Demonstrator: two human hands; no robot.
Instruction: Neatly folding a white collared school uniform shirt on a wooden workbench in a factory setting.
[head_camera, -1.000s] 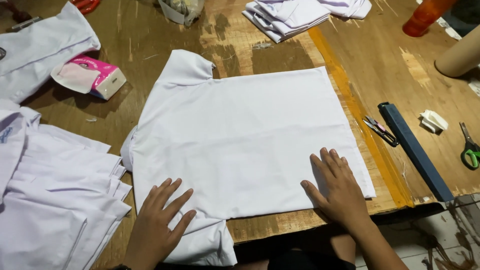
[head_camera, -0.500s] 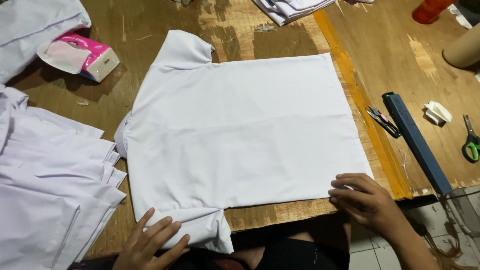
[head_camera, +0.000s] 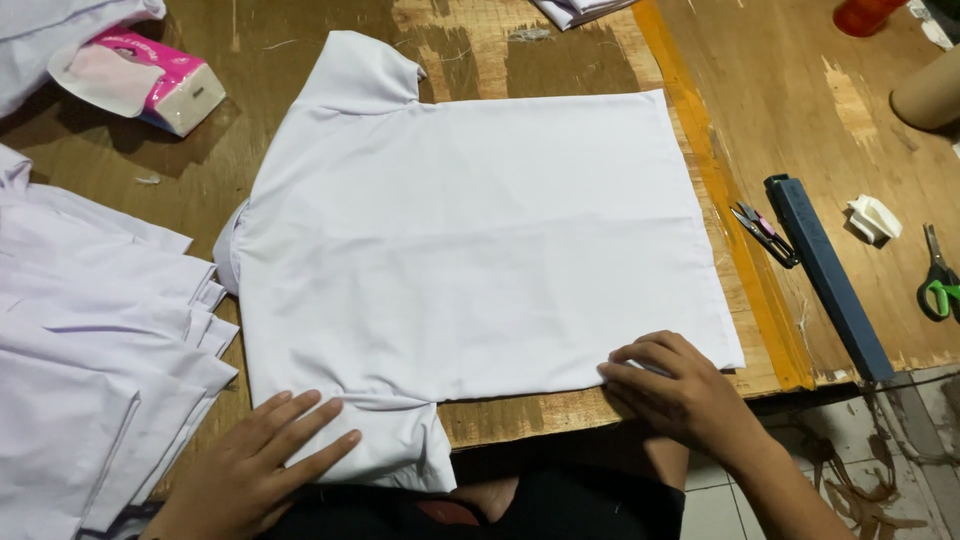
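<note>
Two hands rest on a white shirt (head_camera: 470, 250) spread flat over the worn wooden table (head_camera: 800, 110); left hand (head_camera: 250, 470) open on its sleeve; right hand (head_camera: 680, 390) pinching its hem; tiled floor (head_camera: 900, 470) below.

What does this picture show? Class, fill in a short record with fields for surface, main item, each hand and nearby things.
Surface: wooden table
Main item: white shirt, spread flat
Left hand: flat on the shirt's near sleeve
Right hand: fingers at the shirt's near bottom corner
Left of shirt: stack of white cloth, pink tissue pack
Right of shirt: blue bar, small snips, green-handled scissors
</note>
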